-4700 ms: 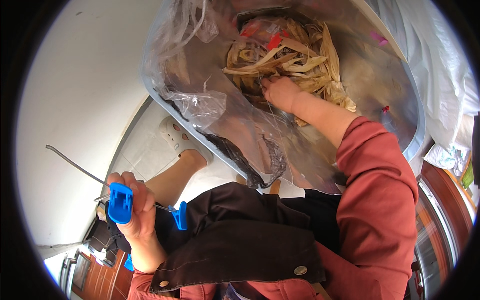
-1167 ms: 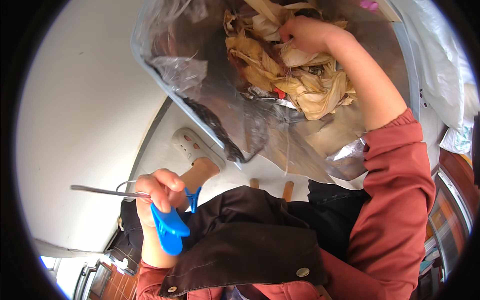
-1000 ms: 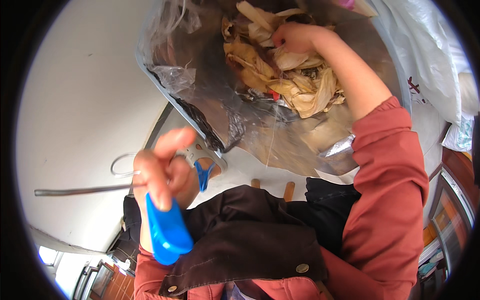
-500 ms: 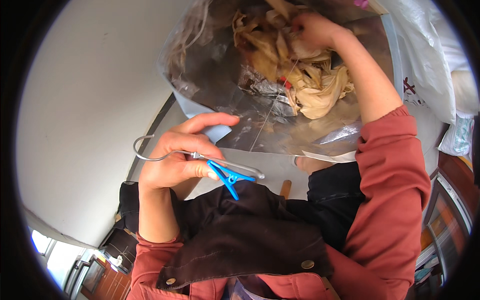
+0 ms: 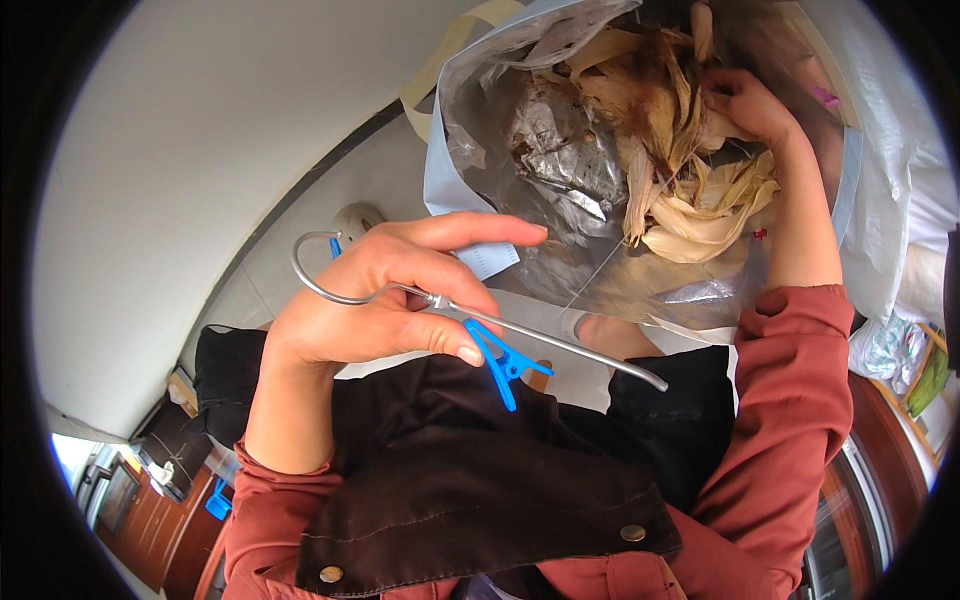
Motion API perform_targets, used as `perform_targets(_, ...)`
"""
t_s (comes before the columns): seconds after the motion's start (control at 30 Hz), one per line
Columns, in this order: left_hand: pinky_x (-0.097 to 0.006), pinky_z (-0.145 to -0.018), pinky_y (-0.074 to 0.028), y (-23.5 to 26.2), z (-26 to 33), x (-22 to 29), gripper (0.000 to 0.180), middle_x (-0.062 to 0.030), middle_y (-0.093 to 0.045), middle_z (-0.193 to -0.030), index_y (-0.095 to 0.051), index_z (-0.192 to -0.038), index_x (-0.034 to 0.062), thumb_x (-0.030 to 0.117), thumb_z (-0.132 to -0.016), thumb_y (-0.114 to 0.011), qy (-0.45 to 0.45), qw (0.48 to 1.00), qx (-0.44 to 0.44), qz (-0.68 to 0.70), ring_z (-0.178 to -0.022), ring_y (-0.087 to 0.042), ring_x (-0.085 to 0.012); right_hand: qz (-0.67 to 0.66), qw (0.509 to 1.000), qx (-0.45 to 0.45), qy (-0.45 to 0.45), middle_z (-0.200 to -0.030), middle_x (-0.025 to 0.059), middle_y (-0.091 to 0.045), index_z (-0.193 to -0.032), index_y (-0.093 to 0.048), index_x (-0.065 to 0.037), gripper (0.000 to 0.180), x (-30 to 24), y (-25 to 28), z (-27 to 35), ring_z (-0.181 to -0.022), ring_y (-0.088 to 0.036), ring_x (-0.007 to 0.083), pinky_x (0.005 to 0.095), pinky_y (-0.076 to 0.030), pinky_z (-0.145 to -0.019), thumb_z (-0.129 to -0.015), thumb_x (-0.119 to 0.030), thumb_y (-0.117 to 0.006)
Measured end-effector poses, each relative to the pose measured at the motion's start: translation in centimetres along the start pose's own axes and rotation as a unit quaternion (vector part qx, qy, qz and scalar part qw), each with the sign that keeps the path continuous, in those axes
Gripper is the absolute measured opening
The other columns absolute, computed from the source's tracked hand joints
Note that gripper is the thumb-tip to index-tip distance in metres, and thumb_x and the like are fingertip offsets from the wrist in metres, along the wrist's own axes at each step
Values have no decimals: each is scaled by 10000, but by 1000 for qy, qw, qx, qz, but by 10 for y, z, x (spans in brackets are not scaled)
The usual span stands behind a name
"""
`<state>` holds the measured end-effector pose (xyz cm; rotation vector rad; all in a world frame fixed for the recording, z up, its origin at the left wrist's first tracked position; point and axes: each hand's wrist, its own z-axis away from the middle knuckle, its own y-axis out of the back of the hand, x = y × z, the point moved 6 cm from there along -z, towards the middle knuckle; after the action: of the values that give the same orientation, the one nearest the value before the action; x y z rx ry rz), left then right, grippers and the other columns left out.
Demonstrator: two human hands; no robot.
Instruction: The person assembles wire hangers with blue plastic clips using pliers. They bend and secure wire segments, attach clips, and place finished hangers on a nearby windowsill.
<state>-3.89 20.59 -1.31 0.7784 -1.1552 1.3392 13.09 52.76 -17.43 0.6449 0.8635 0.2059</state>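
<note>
Rn, metal hanger point(image 5: 580, 348) in L hand point(image 5: 380, 285), dry husks point(image 5: 700, 225) touching R hand point(image 5: 755, 105).

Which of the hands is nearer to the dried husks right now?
The right. The right hand is inside the bag, right at the dried husks. The left hand is farther off, to the left and nearer the body, holding a metal hanger.

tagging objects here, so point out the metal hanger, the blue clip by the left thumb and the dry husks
metal hanger point(image 5: 565, 344): head view, on its straight arm
blue clip point(image 5: 498, 368): head view, on its middle
dry husks point(image 5: 662, 125): head view, on a tan strip in the pile
</note>
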Motion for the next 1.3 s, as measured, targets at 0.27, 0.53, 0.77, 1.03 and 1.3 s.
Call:
perform_targets(0.27, -271, -622, -447, 3, -1, -2, 219, -262, -526, -1165, -686, -777, 0, 208, -712, -710, -36, 999, -15, -33, -680, -608, -170, -34, 998, -11, -42, -825, 36, -614, -909, -617, -15, 139, -1, 0, 1, -777, -522, 118, 256, -423, -738, -786, -64, -576)
perform_targets(0.53, -292, -629, -463, 1, -7, 0, 225, -287, -508, -1169, -676, -801, -27, 176, -708, -706, -37, 999, -19, -29, -638, -603, -171, -18, 994, 25, 108, -744, 60, -604, -883, -604, -21, 135, -62, -15, 11, -720, -532, 132, 258, -428, -699, -760, -66, -574)
perform_targets(0.77, -270, -614, -449, 5, -2, 2, 257, -268, -502, -1193, -677, -798, -21, 207, -693, -726, -26, 999, 19, -23, -570, -550, -129, 24, 996, 12, 87, -772, -21, -530, -895, -545, -6, 98, -115, 37, 33, -733, -457, 54, 206, -391, -656, -801, -29, -530)
perform_targets(1.03, -227, -575, -392, 6, -3, 4, 248, -232, -504, -1218, -693, -790, 16, 228, -672, -741, -35, 997, 18, -73, -490, -433, -60, 61, 992, 106, 29, -737, -37, -480, -865, -515, -6, 43, -111, 78, 81, -695, -423, 43, 193, -369, -630, -827, -24, -506)
perform_targets(1.3, -214, -540, -353, 8, 1, -2, 248, -211, -491, -1242, -693, -799, 25, 210, -651, -768, -14, 998, 39, -56, -459, -306, -34, 35, 991, 121, 40, -787, -22, -519, -913, -529, 2, 86, -114, 77, 89, -735, -456, 44, 182, -385, -665, -841, -43, -514)
